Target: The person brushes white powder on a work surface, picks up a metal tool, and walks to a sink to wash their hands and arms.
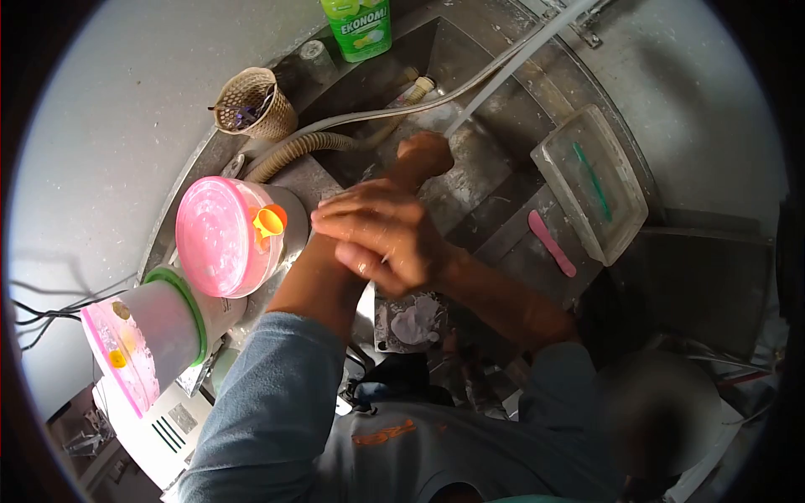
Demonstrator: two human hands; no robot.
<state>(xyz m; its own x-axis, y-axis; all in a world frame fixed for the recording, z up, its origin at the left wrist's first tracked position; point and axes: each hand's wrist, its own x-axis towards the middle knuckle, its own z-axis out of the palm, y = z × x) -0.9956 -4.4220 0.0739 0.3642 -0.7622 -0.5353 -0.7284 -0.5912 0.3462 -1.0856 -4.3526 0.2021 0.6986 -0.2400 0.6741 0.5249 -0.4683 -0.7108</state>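
Observation:
My left hand (pixel 426 156) is stretched out over the metal sink (pixel 482 168), close to the end of a pale pipe or stream of water (pixel 511 67). Its fingers look curled in, and nothing shows in them. My right hand (pixel 377 226) lies across my left forearm, its fingers wrapped over the top and the thumb on the near side. Drops of water glisten on the skin. Below my hands, a lump of pale paste (pixel 415 323) sits on a small dirty surface.
Pink-lidded bucket (pixel 214 239) and green-rimmed tub (pixel 168 323) stand at left. Beyond them are a woven basket (pixel 281 117), a ribbed hose (pixel 293 155) and a green detergent bottle (pixel 360 38). At right lie a pink spatula (pixel 552 243) and a clear container (pixel 579 210). Another person is lower right.

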